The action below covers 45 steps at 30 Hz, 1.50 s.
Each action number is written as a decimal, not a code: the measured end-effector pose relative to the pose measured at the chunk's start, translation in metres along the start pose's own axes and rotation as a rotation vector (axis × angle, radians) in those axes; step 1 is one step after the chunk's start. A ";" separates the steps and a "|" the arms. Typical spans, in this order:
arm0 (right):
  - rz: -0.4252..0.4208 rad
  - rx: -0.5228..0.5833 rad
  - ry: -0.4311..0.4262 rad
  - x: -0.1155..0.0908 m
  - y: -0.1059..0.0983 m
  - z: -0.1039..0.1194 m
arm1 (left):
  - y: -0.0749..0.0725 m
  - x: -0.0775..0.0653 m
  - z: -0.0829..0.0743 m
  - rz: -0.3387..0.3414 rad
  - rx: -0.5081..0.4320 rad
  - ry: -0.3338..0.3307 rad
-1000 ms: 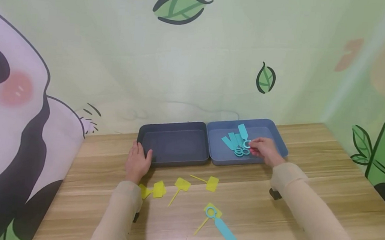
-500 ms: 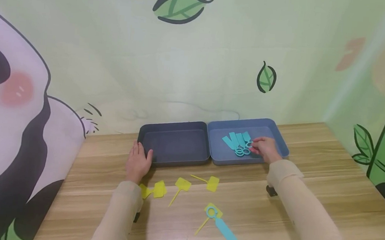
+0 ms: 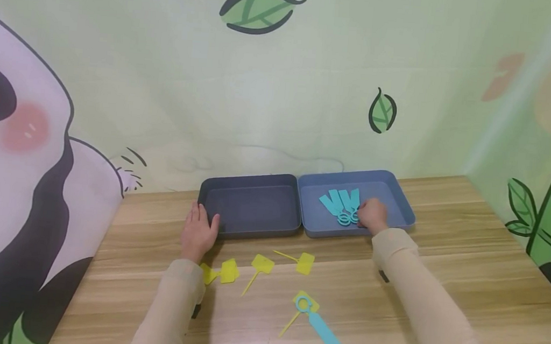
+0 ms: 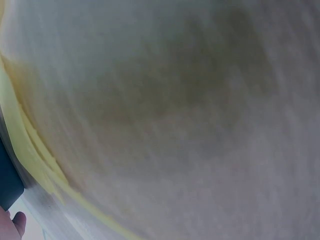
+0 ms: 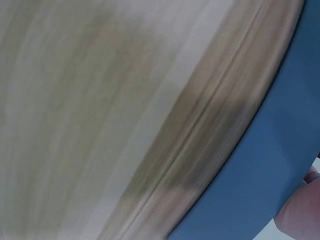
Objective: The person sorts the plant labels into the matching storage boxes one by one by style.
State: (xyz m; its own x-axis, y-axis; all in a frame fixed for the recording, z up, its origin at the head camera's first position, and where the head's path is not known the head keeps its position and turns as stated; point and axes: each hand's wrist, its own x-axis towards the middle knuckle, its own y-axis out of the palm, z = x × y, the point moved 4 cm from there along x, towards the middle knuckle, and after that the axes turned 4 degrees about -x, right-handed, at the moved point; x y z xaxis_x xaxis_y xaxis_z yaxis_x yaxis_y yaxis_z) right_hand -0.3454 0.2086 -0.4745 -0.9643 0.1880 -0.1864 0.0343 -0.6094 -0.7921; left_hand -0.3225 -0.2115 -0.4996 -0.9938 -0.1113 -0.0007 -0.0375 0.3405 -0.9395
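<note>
In the head view my right hand (image 3: 373,215) is inside the blue tray (image 3: 390,194), fingers curled at the ring end of a teal ring tag (image 3: 355,196). This tag lies rightmost in a fan of several teal ring tags (image 3: 334,199), strips pointing away from me. Fingers partly cover its ring. The right wrist view shows only part of that hand (image 5: 302,212) behind the blue tray's wall (image 5: 250,175). My left hand (image 3: 199,233) rests with straight fingers against the left side of the dark tray (image 3: 253,202), which holds nothing.
Several yellow plant labels (image 3: 262,263) lie on the wooden table (image 3: 243,331) before the trays. One yellow label (image 3: 312,302) is partly under another teal ring tag (image 3: 323,331). The trays stand side by side near the printed backdrop (image 3: 311,88).
My right hand has moved slightly left and lowered the teal ring tag, swinging its strip into line beside the others in the blue tray. The left hand has stayed still.
</note>
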 end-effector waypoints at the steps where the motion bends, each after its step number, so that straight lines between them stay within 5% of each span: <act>1: -0.007 -0.038 -0.012 0.000 0.000 0.001 | 0.000 0.000 0.000 0.000 0.000 0.002; 7: -0.041 -0.133 -0.056 0.002 0.002 -0.001 | 0.001 0.000 0.000 -0.004 -0.002 0.005; 25: -0.030 -0.087 -0.226 -0.011 -0.011 0.002 | 0.000 0.000 0.000 -0.020 -0.032 0.019; 45: 0.067 -0.109 -0.593 -0.060 -0.005 0.036 | 0.001 0.000 0.000 -0.011 -0.022 0.015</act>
State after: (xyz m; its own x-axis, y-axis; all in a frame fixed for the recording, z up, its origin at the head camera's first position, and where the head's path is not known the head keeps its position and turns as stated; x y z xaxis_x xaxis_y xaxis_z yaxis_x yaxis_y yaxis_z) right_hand -0.2969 0.1726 -0.4384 -0.9401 -0.3281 0.0928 0.0963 -0.5167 -0.8507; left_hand -0.3228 -0.2114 -0.5001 -0.9947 -0.1017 0.0152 -0.0510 0.3594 -0.9318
